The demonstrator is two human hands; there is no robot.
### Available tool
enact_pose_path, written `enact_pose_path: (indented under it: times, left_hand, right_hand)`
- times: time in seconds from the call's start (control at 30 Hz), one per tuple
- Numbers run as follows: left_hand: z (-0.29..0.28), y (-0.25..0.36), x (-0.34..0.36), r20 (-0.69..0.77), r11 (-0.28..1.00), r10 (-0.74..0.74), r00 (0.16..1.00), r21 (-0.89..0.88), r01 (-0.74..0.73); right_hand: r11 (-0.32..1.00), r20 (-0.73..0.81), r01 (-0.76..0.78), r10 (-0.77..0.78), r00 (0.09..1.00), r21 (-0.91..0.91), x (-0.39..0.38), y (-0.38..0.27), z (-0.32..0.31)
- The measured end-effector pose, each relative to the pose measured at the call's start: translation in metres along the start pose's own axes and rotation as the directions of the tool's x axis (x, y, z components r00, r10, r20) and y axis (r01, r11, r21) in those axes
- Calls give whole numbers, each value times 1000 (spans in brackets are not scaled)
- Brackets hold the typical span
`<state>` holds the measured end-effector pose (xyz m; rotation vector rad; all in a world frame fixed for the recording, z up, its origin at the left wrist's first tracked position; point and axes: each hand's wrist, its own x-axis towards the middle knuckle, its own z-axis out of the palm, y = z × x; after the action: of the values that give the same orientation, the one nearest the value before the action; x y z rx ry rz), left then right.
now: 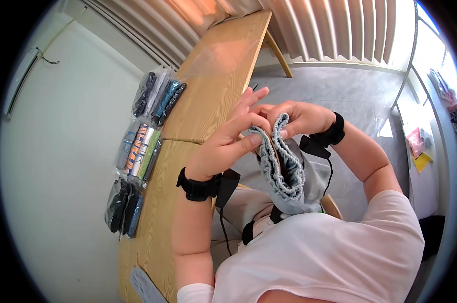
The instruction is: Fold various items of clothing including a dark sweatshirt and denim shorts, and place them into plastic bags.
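Note:
A light blue denim garment with a gathered elastic waistband (290, 191) hangs in front of my body, its opening turned up toward me. Thumb and forefinger of my left hand (227, 144) pinch the far left edge of the band, while its other fingers stretch outward. My right hand (305, 117) grips the band's far right edge, close beside the left fingertips. Between the two edges a narrow brown strip shows inside the opening. The lower part of the garment drops toward my lap and is partly hidden.
Wooden tables (185, 118) run along my left. On them lie several folded garments in clear bags (140, 151) by the white wall, and a grey-blue folded cloth (146, 287). Beige curtains (334, 30) hang ahead; a metal rack (415, 91) stands at right.

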<state>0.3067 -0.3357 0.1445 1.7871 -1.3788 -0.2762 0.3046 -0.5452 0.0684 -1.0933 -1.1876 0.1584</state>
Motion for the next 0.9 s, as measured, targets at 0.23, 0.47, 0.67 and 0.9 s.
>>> enact_pose_path:
  times: [0.23, 0.47, 0.67, 0.9]
  left_hand:
    - [-2, -10, -2, -124, 995, -98, 987, 24, 102]
    - [-4, -21, -10, -176, 921, -361, 916, -220, 321]
    - [24, -26, 16, -195, 725, -296, 935, 592, 353]
    - [39, -53, 21, -153, 732, -357, 921, 567, 378]
  right_hand:
    - [983, -133, -180, 174, 976, -32, -4, 2, -8]
    - [938, -631, -337, 214, 746, -81, -17, 10, 1]
    - [819, -780, -442, -11, 626, -366, -21, 29, 29]
    - [830, -781, -451, 31, 624, -327, -42, 38, 32]
